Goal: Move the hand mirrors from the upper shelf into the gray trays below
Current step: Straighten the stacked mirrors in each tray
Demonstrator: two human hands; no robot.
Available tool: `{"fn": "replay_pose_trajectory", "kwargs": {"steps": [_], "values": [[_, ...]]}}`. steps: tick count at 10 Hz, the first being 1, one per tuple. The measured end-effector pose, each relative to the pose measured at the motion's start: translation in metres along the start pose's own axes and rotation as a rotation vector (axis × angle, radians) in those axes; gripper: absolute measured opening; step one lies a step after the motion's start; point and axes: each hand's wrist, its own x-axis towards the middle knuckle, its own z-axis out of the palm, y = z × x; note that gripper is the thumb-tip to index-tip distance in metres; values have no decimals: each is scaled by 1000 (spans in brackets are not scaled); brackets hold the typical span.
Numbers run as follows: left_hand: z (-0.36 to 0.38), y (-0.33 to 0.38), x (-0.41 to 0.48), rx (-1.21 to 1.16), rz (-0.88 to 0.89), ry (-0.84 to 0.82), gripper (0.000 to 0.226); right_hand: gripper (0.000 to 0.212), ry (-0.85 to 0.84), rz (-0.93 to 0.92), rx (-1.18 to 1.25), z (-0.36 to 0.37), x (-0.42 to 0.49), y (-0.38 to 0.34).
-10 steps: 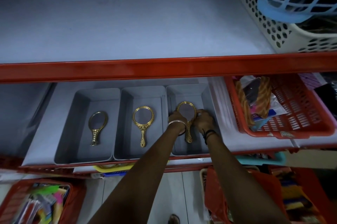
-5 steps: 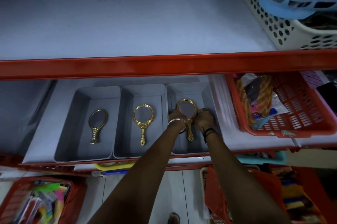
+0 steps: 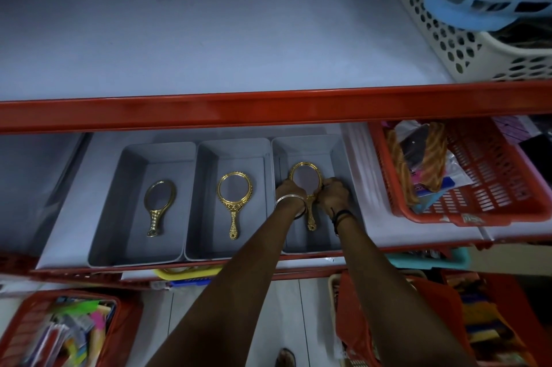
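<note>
Three gray trays stand side by side on the lower shelf. The left tray (image 3: 128,175) holds a dull gold hand mirror (image 3: 158,205). In the middle tray (image 3: 206,181) lies a bright gold hand mirror (image 3: 234,199). A third gold hand mirror (image 3: 305,180) lies in the right tray (image 3: 339,154), handle toward me. My left hand (image 3: 288,188) grips its frame on the left side and my right hand (image 3: 333,194) grips it on the right, near the neck. The upper shelf (image 3: 194,38) shows no mirrors.
A red rail (image 3: 268,109) fronts the upper shelf. White and blue perforated baskets (image 3: 478,8) sit at the upper right. A red basket (image 3: 466,175) of goods stands right of the trays. More red baskets of items sit below, left and right.
Both hands stay on the mirror in the right tray; it has hardly shifted. The view has tilted slightly.
</note>
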Motion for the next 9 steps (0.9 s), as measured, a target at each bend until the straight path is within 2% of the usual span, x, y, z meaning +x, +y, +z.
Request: {"fn": "replay_pose_trajectory", "kwargs": {"steps": [5, 6, 7, 8, 9], "values": [[-3, 1, -5, 28, 15, -2, 41, 25, -14, -8, -17, -4, -5, -3], [-5, 1, -9, 65, 27, 6, 39, 12, -28, -17, -30, -6, -13, -6], [-7, 1, -21, 129, 89, 32, 33, 18, 61, -48, -23, -12, -34, -12], [-12, 3, -40, 217, 186, 58, 31, 26, 174, -167, -58, -23, -60, -23], [-19, 0, -73, 314, 319, 183, 32, 29, 277, -391, -55, -30, -96, -36]]}}
